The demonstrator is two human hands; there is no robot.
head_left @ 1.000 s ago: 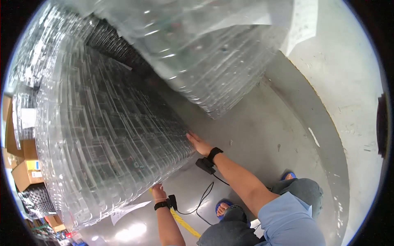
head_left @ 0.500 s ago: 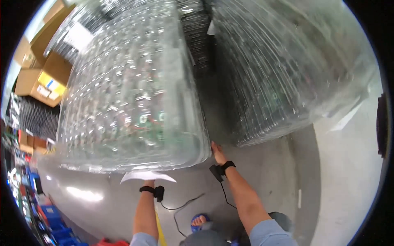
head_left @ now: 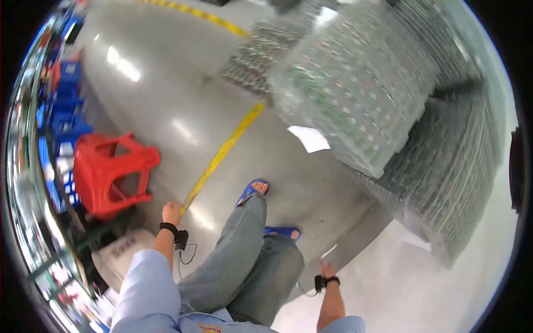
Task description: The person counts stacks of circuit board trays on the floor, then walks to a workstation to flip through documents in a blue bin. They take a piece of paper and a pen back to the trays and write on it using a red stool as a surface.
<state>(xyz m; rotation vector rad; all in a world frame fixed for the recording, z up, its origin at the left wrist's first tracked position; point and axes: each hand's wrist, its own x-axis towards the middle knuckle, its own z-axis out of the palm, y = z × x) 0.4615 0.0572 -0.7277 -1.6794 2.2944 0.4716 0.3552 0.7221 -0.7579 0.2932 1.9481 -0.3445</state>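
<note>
Looking down, we find the stacked clear plastic trays [head_left: 361,89] ahead on the right, apart from both hands; the left hand [head_left: 171,213] is curled near the red plastic stool [head_left: 91,180], clenched or not we cannot tell, and the right hand [head_left: 328,271] seems released beside the jeans [head_left: 272,272], with nothing visible in either. From here, we judge, an outward swing of the left arm could knock the stool, its black wrist cable [head_left: 192,255] could catch on a stool leg, and a careless bump could tip the trays.
</note>
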